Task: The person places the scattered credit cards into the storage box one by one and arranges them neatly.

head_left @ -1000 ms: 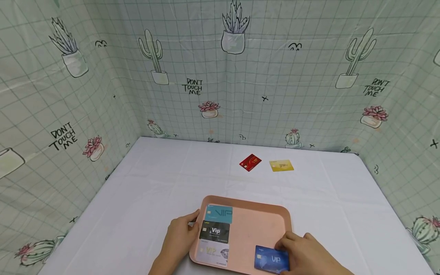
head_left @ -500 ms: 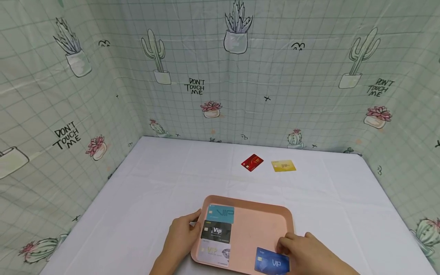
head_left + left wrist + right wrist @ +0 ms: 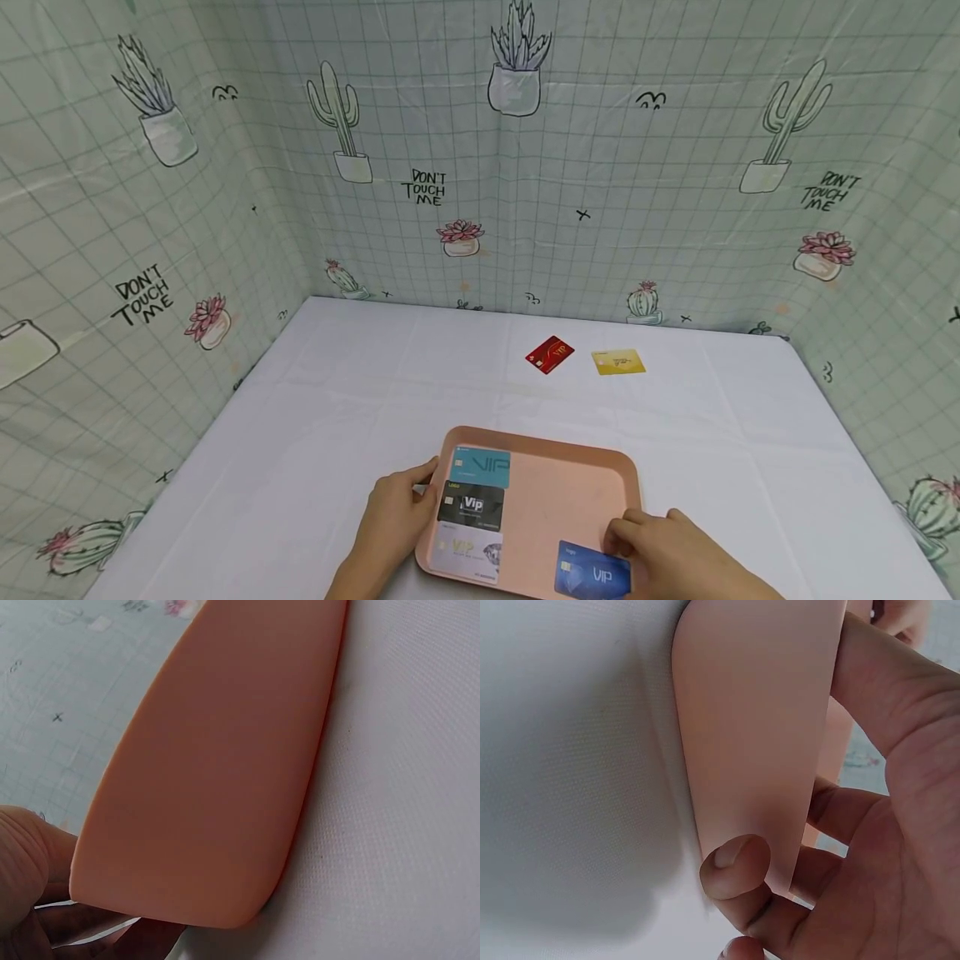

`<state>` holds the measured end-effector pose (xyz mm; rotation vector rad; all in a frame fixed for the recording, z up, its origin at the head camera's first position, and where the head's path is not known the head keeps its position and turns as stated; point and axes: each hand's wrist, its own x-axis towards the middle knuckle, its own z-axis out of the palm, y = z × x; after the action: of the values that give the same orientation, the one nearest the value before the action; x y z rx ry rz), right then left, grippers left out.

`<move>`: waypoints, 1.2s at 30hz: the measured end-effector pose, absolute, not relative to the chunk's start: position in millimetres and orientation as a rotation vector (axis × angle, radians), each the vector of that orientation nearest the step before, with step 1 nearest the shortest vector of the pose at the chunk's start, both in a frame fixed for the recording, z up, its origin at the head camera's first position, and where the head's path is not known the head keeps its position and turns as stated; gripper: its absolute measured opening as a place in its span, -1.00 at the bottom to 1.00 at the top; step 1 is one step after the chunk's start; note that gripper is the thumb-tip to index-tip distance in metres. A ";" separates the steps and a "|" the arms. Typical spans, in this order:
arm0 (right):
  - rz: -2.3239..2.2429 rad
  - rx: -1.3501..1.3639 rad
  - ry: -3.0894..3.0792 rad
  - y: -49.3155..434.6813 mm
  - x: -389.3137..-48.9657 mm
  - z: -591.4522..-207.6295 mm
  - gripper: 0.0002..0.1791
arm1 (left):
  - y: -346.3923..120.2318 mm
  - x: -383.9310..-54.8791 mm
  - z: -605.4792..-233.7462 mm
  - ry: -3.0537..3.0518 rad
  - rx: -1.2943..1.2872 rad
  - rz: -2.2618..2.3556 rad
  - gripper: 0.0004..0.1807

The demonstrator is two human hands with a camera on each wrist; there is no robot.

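A pink tray (image 3: 555,483) lies on the white table in the head view. Down its left side run a teal card (image 3: 482,467), a black card (image 3: 474,507) and a pale card (image 3: 468,552). A blue card (image 3: 592,571) lies flat at the near right corner. My left hand (image 3: 396,512) grips the tray's left rim, some fingers hidden past the corner in the left wrist view. My right hand (image 3: 671,546) curls over the right rim, fingertips inside right at the blue card's far edge; in the right wrist view one finger (image 3: 739,866) bends against the outer wall.
Beyond the tray, a red card (image 3: 551,355) and a yellow card (image 3: 618,362) lie on the white table (image 3: 360,383). A green gridded cloth (image 3: 570,158) with cactus prints stands behind and along both sides.
My right fingers have drawn slightly right, off the blue card, and the thumb at its near edge has gone out of sight. The head view has shifted slightly; my left hand stays put.
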<state>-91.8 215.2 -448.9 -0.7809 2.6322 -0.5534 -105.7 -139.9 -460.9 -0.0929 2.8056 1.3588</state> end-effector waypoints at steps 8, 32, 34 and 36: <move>-0.540 -0.715 2.627 213.5 -93.1 -447.8 -0.34 | -140.4 -106.0 -459.8 2.797 -0.087 1.347 -0.57; -0.503 -0.722 2.811 217.7 -106.4 -447.2 -0.55 | -141.3 -106.0 -462.1 2.784 -0.098 1.350 -0.56; -0.503 -0.682 2.819 216.6 -107.7 -445.5 -0.59 | -141.3 -106.0 -462.3 2.788 -0.095 1.347 -0.56; -0.504 -0.650 2.838 215.4 -108.0 -443.7 -0.63 | -141.4 -106.1 -462.5 2.785 -0.093 1.350 -0.56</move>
<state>-108.0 215.4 -443.7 -0.6499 2.8383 -0.5044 -106.1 -141.4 -462.5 -0.0932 2.7848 1.3504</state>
